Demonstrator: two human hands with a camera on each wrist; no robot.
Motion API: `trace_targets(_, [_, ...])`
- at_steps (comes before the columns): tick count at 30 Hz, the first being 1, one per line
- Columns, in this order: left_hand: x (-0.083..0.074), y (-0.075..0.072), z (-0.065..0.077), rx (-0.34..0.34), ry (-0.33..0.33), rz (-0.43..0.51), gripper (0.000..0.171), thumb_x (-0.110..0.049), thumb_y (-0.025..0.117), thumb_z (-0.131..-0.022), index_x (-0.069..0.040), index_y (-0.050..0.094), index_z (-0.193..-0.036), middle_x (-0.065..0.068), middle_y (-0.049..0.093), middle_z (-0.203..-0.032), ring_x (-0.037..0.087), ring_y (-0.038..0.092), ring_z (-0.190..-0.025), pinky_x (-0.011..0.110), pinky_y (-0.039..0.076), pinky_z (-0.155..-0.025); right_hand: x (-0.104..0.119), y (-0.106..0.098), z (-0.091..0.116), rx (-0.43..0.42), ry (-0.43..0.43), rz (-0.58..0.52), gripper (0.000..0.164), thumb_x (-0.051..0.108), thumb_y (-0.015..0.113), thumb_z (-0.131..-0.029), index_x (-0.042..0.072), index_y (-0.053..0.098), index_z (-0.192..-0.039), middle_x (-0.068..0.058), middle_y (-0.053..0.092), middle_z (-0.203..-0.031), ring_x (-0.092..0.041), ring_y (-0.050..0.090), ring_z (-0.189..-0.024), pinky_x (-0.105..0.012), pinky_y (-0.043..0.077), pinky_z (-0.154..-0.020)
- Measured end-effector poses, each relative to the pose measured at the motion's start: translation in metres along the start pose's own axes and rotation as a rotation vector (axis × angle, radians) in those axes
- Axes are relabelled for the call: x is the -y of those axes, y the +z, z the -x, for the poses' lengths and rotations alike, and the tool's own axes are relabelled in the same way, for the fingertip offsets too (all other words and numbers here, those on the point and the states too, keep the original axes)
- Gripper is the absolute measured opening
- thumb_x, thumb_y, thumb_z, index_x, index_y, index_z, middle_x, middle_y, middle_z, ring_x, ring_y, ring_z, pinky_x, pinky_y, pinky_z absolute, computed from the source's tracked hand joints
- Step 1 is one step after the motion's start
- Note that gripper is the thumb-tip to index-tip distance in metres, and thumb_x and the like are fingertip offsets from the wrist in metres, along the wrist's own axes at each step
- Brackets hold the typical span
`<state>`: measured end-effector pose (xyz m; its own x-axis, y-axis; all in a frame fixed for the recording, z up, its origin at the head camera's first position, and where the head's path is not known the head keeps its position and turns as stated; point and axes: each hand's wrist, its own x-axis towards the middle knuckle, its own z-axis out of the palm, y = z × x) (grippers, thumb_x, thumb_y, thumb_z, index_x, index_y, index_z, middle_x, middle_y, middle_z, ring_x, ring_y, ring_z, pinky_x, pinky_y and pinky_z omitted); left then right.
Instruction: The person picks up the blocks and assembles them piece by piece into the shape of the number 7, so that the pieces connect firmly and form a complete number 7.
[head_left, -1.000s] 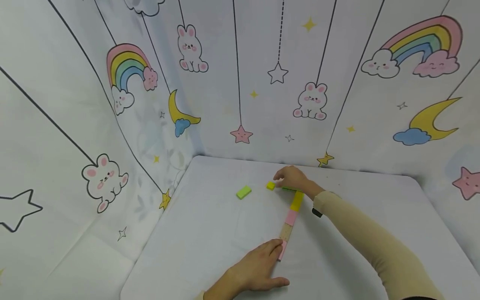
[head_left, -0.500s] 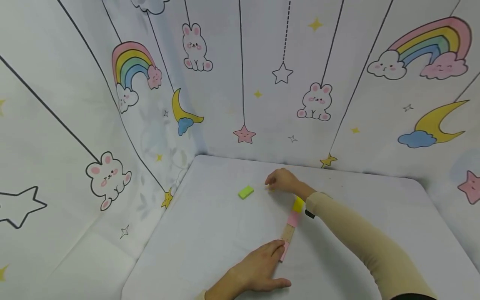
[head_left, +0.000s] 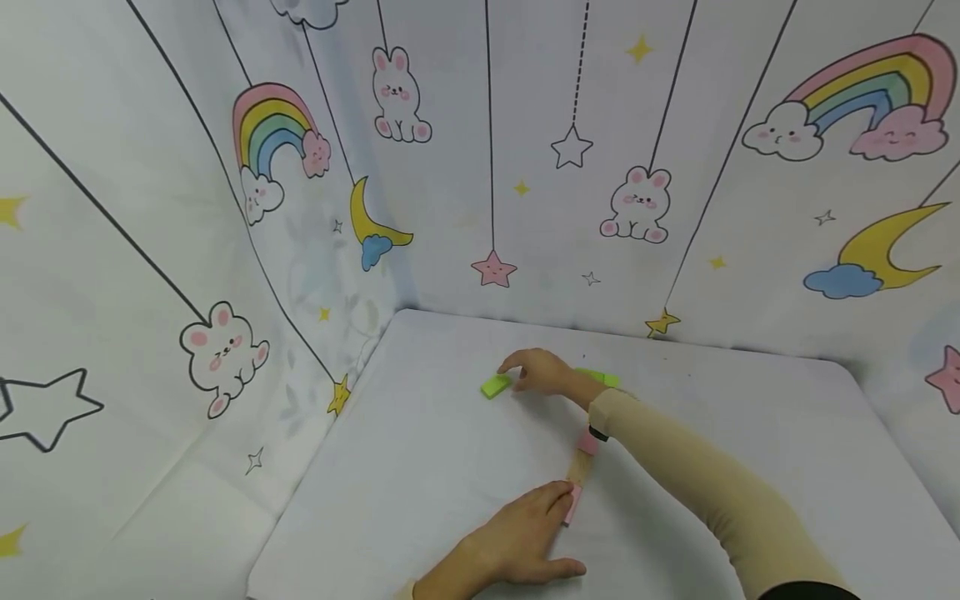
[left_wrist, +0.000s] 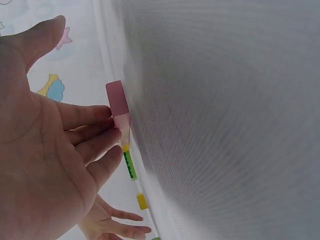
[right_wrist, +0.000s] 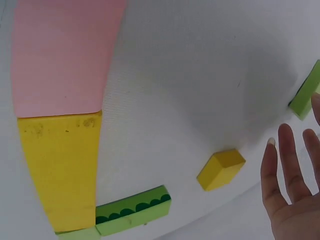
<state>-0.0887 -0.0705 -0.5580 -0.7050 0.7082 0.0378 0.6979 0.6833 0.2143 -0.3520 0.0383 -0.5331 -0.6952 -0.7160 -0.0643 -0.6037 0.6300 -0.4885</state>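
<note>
A row of blocks runs away from me on the white table. My left hand (head_left: pixel 517 537) rests beside its near end, straight fingertips touching the pink block (left_wrist: pixel 117 97). Beyond come a wood-coloured block (head_left: pixel 580 467), another pink block (right_wrist: pixel 62 60) and a yellow block (right_wrist: pixel 62 172). A green block with dark scallops (right_wrist: pixel 132 210) lies crosswise at the far end. My right hand (head_left: pixel 543 372) reaches left with spread fingers, close by a loose light green block (head_left: pixel 495 387); whether they touch, I cannot tell. A small yellow block (right_wrist: pixel 220 170) lies under that hand, hidden in the head view.
The white table (head_left: pixel 390 467) has raised dark-shadowed back edges against a cloth wall (head_left: pixel 450 167) printed with rabbits, stars and rainbows. My right sleeve (head_left: pixel 690 475) crosses over the table on the right, covering part of the row.
My right hand has moved left, from above the small yellow block to beside the loose light green block. The left hand stays by the near pink block. The head view has shifted slightly.
</note>
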Motion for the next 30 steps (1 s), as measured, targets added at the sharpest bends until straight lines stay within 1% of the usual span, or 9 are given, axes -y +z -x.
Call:
trace_targets(4, [0.0,-0.001,-0.001,-0.014,0.009,-0.015,0.091,-0.072,0.047,-0.1,0.0,0.045,-0.155,0.01,0.04,-0.161,0.016,0.039,-0.149,0.026,0.033,-0.121,0.005,0.004,0.0,0.012,-0.037,0.022,0.042,0.009,0.081,-0.092,0.02,0.073,-0.131,0.0,0.064,-0.143,-0.018,0.067,-0.103,-0.037,0.056,-0.088])
trace_targets(12, [-0.001,0.0,0.0,-0.027,0.017,-0.034,0.09,-0.072,0.047,-0.1,0.0,0.046,-0.154,0.01,0.042,-0.16,0.016,0.04,-0.148,0.026,0.033,-0.121,0.01,0.007,0.002,0.004,-0.015,0.071,0.039,0.013,0.081,-0.092,0.02,0.074,-0.129,0.001,0.069,-0.135,-0.015,0.067,-0.101,-0.038,0.056,-0.088])
trace_targets(17, [0.0,0.001,0.0,-0.024,0.011,-0.026,0.09,-0.072,0.047,-0.1,0.0,0.045,-0.154,0.009,0.041,-0.16,0.016,0.04,-0.148,0.026,0.034,-0.12,0.008,0.008,0.0,-0.009,-0.007,0.093,0.028,0.015,0.082,-0.092,0.017,0.079,-0.119,0.001,0.072,-0.128,-0.015,0.067,-0.099,-0.039,0.056,-0.089])
trace_targets(23, [0.0,0.001,-0.001,-0.029,0.012,-0.027,0.09,-0.072,0.047,-0.1,0.0,0.045,-0.154,0.01,0.042,-0.16,0.017,0.04,-0.149,0.027,0.033,-0.121,0.004,0.013,-0.006,-0.046,0.008,0.167,0.017,0.02,0.082,-0.092,0.022,0.082,-0.109,0.006,0.075,-0.118,-0.011,0.066,-0.095,-0.033,0.056,-0.083])
trace_targets(27, [-0.001,0.002,-0.002,-0.027,0.015,-0.033,0.09,-0.072,0.047,-0.1,0.0,0.045,-0.155,0.01,0.041,-0.161,0.017,0.039,-0.149,0.027,0.033,-0.121,0.007,0.015,-0.01,-0.062,0.043,0.201,0.014,0.023,0.084,-0.091,0.024,0.084,-0.104,0.006,0.076,-0.113,-0.011,0.066,-0.093,-0.034,0.056,-0.081])
trace_targets(30, [-0.001,0.002,-0.001,-0.029,0.014,-0.031,0.09,-0.071,0.046,-0.1,0.0,0.044,-0.155,0.01,0.04,-0.161,0.017,0.04,-0.149,0.027,0.033,-0.121,0.011,0.016,-0.012,-0.067,0.068,0.21,0.011,0.023,0.084,-0.09,0.025,0.085,-0.101,0.006,0.076,-0.114,-0.012,0.066,-0.094,-0.035,0.057,-0.081])
